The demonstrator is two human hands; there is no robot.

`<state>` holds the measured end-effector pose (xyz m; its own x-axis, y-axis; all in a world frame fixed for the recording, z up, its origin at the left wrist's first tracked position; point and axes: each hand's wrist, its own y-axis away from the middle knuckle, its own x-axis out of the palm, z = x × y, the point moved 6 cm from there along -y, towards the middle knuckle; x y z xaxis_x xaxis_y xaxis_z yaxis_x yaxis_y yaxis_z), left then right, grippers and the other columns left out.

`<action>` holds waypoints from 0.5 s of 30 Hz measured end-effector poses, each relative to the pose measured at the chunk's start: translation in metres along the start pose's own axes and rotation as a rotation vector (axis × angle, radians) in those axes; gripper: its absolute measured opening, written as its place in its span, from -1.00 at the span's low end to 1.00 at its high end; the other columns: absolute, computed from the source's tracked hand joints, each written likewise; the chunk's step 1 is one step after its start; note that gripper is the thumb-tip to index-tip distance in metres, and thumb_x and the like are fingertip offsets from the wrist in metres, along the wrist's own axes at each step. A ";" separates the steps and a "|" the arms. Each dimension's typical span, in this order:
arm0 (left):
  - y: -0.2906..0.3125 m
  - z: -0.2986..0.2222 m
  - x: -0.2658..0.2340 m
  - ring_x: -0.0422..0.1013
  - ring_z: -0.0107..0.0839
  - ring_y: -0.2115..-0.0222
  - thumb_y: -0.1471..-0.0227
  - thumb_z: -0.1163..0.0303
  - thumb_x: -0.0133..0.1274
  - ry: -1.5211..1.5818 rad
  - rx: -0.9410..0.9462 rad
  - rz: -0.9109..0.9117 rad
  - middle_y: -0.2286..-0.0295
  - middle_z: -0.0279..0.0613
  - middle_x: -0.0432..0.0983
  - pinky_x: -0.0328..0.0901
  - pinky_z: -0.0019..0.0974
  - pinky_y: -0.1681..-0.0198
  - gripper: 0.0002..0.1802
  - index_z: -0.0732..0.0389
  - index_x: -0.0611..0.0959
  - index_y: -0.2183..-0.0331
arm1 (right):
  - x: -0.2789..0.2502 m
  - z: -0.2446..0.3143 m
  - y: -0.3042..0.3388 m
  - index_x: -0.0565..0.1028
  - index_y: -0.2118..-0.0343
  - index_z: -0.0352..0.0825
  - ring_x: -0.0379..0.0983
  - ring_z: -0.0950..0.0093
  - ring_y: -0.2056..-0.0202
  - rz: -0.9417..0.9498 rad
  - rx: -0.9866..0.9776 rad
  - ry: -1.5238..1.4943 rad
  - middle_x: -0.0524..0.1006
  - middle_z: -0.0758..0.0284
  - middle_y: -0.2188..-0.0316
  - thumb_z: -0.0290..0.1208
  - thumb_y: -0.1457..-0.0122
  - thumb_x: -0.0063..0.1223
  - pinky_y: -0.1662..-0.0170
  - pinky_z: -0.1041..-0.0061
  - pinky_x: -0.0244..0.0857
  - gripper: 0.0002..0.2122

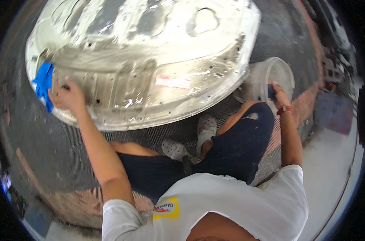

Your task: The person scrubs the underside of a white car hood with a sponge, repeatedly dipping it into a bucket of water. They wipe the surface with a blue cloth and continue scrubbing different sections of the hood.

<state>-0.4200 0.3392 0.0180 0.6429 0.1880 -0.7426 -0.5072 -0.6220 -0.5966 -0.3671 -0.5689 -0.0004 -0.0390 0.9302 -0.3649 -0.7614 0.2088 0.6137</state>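
A large silver-white metal panel, which looks like the underside of a car hood (110, 76), lies in front of me with a wet, shiny, grey-smeared surface. Over its left edge hangs a crumpled blue cloth (44, 82). My left hand (69, 96) is just right of the cloth, fingers spread above the panel's near left corner; whether a fingertip touches the cloth is unclear. Beside my right knee, my right hand (281, 95) grips a small dark block (271, 92) at the mouth of a translucent bucket (285, 66). The block's far end is partly hidden by my fingers.
A red-and-white label (173, 81) sticks to the panel. Ridged dark matting (148, 134) covers the floor under my clogs (207, 127). A dark flat sheet (334, 112) lies at the right, near a pale surface (327, 160). Assorted clutter lines the far right.
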 end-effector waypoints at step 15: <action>0.187 -0.301 -0.012 0.11 0.08 -0.43 -0.47 -0.17 -0.33 0.005 0.405 0.838 -0.38 0.04 0.26 -0.13 0.19 -0.51 -0.29 0.07 0.45 -0.36 | 0.055 -0.137 -0.222 0.56 -0.16 -0.23 0.56 0.45 0.25 -0.067 0.269 0.668 0.63 0.30 0.15 -0.14 -0.46 -0.02 0.26 0.41 0.54 -0.63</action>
<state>-0.3498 -0.0083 0.0066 -0.0218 -0.2064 -0.9782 -0.9680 -0.2405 0.0723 -0.2887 -0.6053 -0.2529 -0.4506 0.5472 -0.7053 -0.5938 0.4062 0.6945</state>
